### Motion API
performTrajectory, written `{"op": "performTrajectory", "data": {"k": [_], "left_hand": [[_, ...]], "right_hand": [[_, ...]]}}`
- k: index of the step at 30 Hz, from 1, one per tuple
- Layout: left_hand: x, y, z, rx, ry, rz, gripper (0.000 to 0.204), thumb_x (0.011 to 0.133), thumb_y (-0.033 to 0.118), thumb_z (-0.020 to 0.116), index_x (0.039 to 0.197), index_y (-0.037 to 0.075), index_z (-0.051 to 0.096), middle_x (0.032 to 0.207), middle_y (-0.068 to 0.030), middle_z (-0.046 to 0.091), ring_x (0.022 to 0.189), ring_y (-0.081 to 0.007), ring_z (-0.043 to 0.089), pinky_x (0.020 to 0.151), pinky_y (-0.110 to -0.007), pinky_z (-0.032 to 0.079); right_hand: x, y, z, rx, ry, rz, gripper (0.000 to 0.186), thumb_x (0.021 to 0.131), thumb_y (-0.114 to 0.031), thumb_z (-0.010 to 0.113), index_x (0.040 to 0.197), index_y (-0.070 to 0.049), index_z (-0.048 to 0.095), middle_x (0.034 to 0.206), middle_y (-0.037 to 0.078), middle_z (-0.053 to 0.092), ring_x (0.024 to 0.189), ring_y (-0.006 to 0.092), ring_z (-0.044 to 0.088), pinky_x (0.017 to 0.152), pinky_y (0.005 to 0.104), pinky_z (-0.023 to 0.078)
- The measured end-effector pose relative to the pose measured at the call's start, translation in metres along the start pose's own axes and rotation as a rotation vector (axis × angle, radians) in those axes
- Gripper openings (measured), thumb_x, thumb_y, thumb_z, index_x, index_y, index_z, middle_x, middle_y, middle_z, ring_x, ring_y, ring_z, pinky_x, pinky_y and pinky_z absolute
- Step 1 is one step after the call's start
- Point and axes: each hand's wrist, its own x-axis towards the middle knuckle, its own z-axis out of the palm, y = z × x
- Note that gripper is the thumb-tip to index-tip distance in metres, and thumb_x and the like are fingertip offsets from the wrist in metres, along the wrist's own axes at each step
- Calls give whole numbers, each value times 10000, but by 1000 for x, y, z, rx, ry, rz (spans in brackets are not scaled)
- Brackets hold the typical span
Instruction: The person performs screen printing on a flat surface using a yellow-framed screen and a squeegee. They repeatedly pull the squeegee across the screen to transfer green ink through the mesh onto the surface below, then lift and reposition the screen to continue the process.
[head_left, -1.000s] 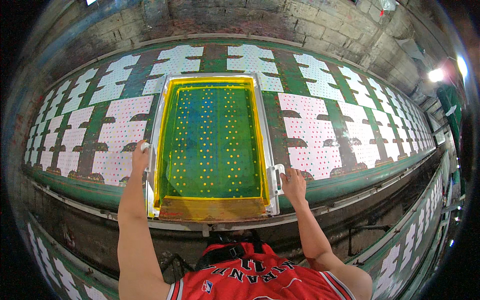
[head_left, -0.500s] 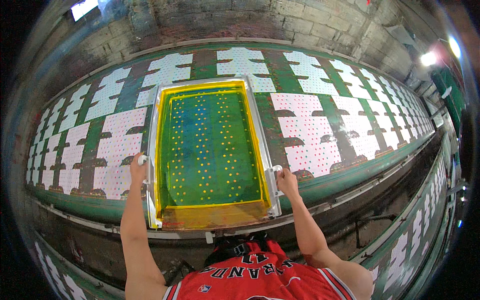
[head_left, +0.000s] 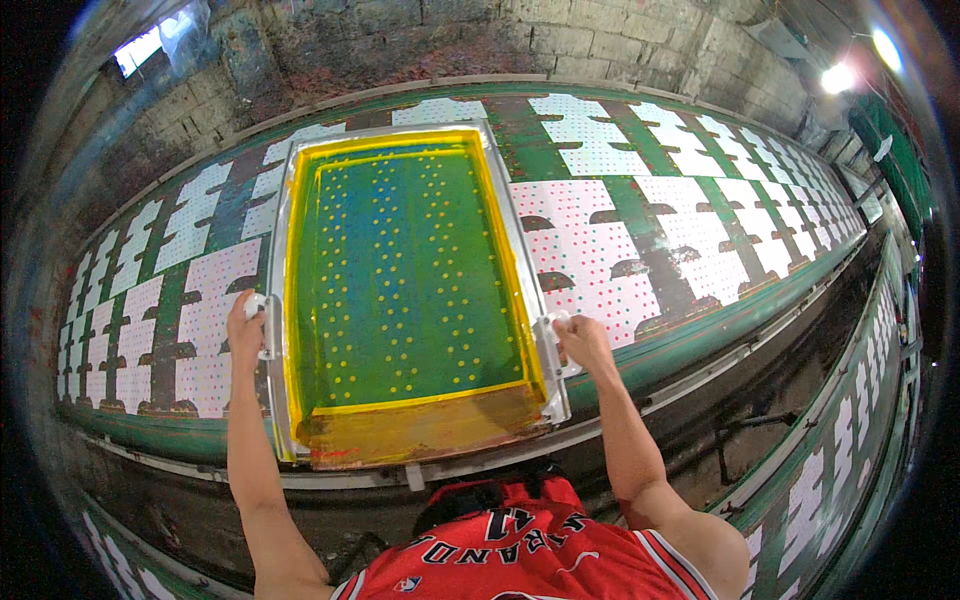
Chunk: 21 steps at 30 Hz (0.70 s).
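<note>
A printing screen [head_left: 400,270] with a green mesh, rows of small dots, yellow tape edges and a metal frame lies over the long green table. My left hand [head_left: 244,322] is closed on the white handle on the frame's left side. My right hand [head_left: 584,342] grips the handle on the right side. Beside the screen, white cut pieces printed with coloured dots lie in two rows, to the left [head_left: 208,350] and to the right [head_left: 575,255]; some are hidden under the screen.
The long table [head_left: 230,430] has rails along its edges. A block wall [head_left: 400,40] with a small window at the left rises behind it. A second table [head_left: 810,520] with white pieces runs at the lower right. Lights and green cloth [head_left: 885,150] are at the upper right.
The screen and both my hands have shifted left along the table, and the frame now sits tilted in the view, which has also turned slightly. Both hands still hold the handles.
</note>
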Motion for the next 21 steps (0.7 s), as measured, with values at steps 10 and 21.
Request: {"op": "performTrajectory", "data": {"k": [10,21], "left_hand": [[-80,39,249,42,109,226,507,856,-10,652,1354,77,624,925,-99,697,560,-160,598,466,-322,478],[-155,66,371,24,63,72,504,852,-42,625,1346,58,606,1078,-160,712,753,-226,684,626,-372,556]], "right_hand": [[83,162,-179,-142,180,76,483,964,-436,657,803,16,713,690,136,716,608,230,714,643,396,554],[116,269,-261,-118,86,120,595,963,-522,610,730,13,724,569,100,675,620,227,709,687,402,564]]}}
